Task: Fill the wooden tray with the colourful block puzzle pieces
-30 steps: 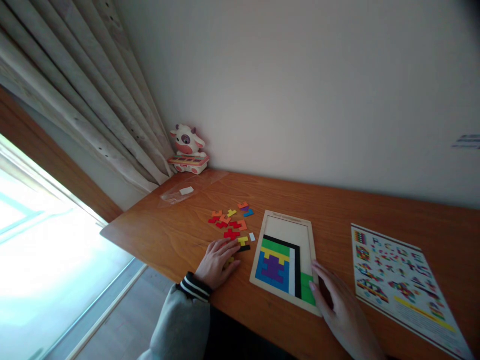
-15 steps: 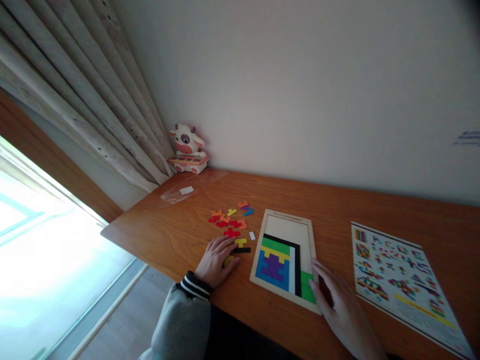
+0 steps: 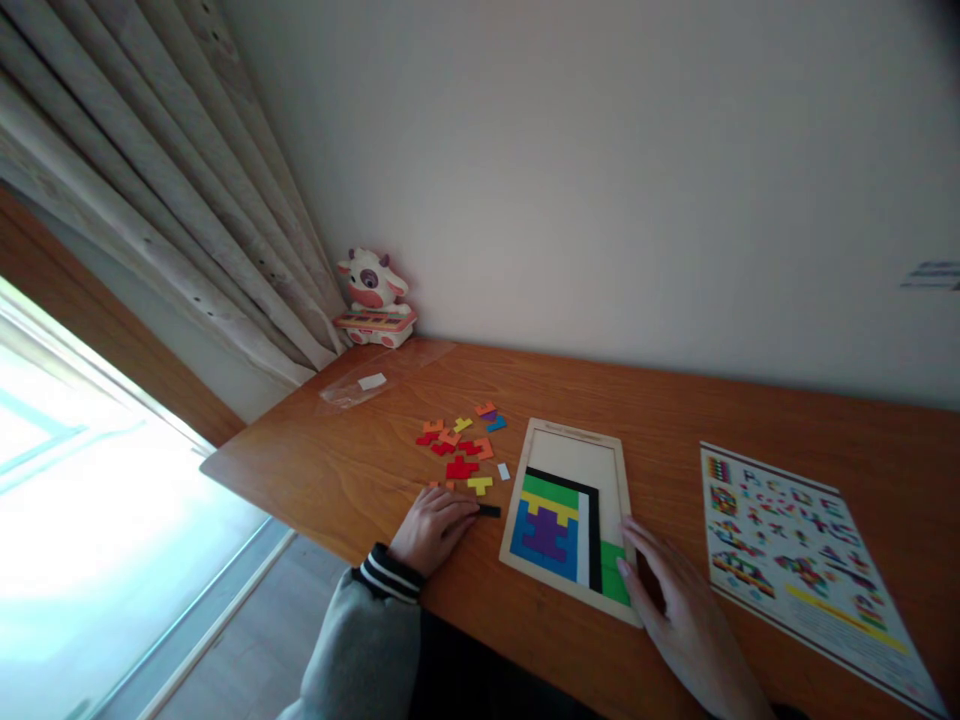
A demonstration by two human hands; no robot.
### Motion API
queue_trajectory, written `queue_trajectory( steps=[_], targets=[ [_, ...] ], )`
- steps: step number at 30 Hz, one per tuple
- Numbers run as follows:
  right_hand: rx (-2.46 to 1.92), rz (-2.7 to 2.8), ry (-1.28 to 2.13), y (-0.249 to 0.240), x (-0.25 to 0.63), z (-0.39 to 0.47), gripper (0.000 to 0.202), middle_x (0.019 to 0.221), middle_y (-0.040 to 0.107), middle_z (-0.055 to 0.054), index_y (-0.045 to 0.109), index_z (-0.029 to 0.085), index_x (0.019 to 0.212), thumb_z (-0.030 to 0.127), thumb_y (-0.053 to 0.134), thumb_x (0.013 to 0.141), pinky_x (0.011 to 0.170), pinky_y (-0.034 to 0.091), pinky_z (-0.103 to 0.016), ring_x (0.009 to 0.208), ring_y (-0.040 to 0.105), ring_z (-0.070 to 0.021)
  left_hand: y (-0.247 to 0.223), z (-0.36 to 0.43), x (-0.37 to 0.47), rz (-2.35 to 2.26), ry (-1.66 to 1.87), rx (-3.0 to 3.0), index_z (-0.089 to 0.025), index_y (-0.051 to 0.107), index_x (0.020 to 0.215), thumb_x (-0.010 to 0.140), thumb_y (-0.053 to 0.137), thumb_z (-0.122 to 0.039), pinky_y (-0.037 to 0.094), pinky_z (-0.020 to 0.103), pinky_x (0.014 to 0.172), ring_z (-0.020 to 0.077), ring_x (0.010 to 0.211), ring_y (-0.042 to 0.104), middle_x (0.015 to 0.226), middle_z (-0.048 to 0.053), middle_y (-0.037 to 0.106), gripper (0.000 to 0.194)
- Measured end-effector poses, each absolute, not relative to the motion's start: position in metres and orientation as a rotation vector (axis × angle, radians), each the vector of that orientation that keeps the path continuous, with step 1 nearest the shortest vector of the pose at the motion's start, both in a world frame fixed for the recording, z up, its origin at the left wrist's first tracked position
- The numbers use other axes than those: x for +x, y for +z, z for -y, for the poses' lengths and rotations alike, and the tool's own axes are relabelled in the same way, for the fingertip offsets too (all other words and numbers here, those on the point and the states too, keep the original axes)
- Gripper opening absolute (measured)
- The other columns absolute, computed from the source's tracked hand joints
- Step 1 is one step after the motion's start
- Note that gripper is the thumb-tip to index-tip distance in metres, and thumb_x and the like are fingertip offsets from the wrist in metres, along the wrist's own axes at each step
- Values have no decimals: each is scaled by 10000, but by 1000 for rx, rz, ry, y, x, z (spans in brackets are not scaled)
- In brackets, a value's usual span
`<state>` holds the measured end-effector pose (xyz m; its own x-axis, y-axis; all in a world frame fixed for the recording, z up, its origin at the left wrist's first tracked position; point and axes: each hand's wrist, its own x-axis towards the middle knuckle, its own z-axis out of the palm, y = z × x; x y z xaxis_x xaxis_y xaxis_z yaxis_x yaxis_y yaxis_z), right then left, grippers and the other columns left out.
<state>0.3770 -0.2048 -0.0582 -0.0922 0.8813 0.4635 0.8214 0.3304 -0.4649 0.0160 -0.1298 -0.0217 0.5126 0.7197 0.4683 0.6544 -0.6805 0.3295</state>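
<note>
The curled left hand (image 3: 433, 527) touches the black stick (image 3: 490, 511), left of the wooden tray (image 3: 574, 450); I can't tell if it grips. The right hand (image 3: 677, 612), loosely spread, touches the tray's edge

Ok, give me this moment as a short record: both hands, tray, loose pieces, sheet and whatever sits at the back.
Left hand: on the table, fingers at a black piece; grip unclear
Right hand: open, at the right rim of the wooden tray
Tray contents: purple, blue, yellow, green, white and black pieces toward the near side; far part bare
Loose pieces: mostly red, orange and yellow, left of the tray
Printed sheet: right of the tray
Back left: cow toy; clear plastic nearer
</note>
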Motion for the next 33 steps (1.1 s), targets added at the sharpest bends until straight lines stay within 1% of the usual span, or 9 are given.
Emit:
queue_trajectory(
  steps=[10, 15, 21, 24, 29, 31, 33],
  targets=[
    [-1500, 1892, 123, -57, 377, 205, 428, 1335, 610, -123, 505, 232, 1337, 443, 479, 966, 1023, 507, -501, 1215, 595, -292, -25, 130, 14, -1205, 870, 2611, -250, 683, 1102, 977, 537, -288, 537, 368, 868, 196, 939, 665, 1021, 54, 726, 196],
    [-1518, 1904, 119, -55, 375, 205, 424, 1348, 606, -123, 514, 231, 1331, 450, 460, 972, 1037, 494, -503, 1224, 592, -292, -27, 130, 13, -1216, 869, 2615, -246, 682, 1111, 976, 540, -279, 529, 380, 921, 191, 941, 660, 1029, 51, 719, 198],
    [-1513, 1921, 88, -57, 377, 205, 412, 1333, 616, -124, 513, 224, 1325, 437, 455, 976, 1021, 507, -487, 1208, 603, -284, -26, 130, 15, -1236, 874, 2642, -242, 676, 1119, 965, 560, -305, 526, 386, 913, 194, 934, 649, 1023, 57, 706, 203],
    [-1513, 1934, 86, -60, 378, 205, 414, 1334, 612, -129, 501, 223, 1331, 434, 458, 977, 1021, 503, -498, 1205, 601, -287, -22, 132, 16, -1280, 919, 2650, -238, 682, 1097, 942, 590, -319, 534, 375, 871, 200, 908, 638, 993, 60, 697, 197],
    [-1506, 1932, 93, -61, 378, 205, 421, 1356, 596, -119, 495, 227, 1339, 434, 464, 974, 1030, 494, -506, 1227, 583, -293, -15, 140, 17, -1444, 917, 2589, -229, 695, 1024, 886, 634, -352, 540, 311, 696, 194, 762, 609, 811, 53, 640, 195],
    [-1492, 1924, 84, -60, 378, 204, 420, 1346, 601, -122, 498, 227, 1336, 434, 470, 971, 1026, 495, -508, 1218, 587, -295, -11, 143, 17, -1450, 847, 2563, -231, 681, 1063, 859, 636, -327, 545, 324, 712, 206, 784, 610, 838, 58, 632, 231],
    [-1492, 1925, 85, -59, 378, 204, 420, 1343, 603, -124, 494, 228, 1339, 430, 472, 971, 1027, 491, -514, 1216, 587, -297, -7, 146, 19, -1414, 787, 2544, -231, 655, 1134, 811, 623, -246, 550, 364, 784, 227, 850, 610, 920, 72, 631, 325]
  ],
)
